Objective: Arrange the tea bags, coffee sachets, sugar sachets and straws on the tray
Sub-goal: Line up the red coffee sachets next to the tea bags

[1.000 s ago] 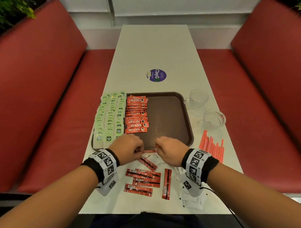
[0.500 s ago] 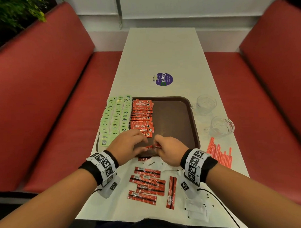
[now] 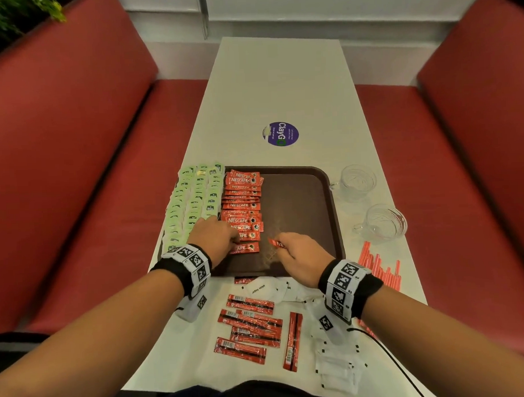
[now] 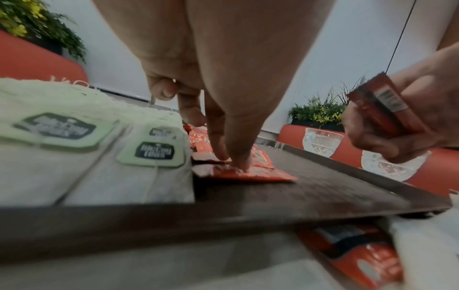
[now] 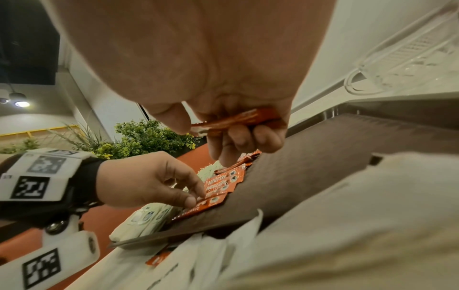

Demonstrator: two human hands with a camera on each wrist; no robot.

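Note:
A brown tray (image 3: 302, 203) holds columns of green tea bags (image 3: 192, 200) on its left and a column of red coffee sachets (image 3: 241, 205) beside them. My left hand (image 3: 237, 243) presses two fingertips (image 4: 238, 164) on the nearest coffee sachet (image 3: 249, 247) in that column. My right hand (image 3: 281, 242) hovers over the tray's near middle and pinches another coffee sachet (image 5: 238, 119) between thumb and fingers. Loose coffee sachets (image 3: 250, 326) and white sugar sachets (image 3: 335, 368) lie on the table in front of the tray. Red straws (image 3: 379, 268) lie at the right.
Two glass cups (image 3: 356, 181) (image 3: 380, 224) stand right of the tray, close to the straws. A purple round sticker (image 3: 280, 133) sits on the white table beyond the tray. Red bench seats flank the table. The tray's right half is bare.
Both hands moved from the tray's near edge onto the tray. The left hand set a sachet at the near end of the coffee column; the right hand drew away to the right holding another.

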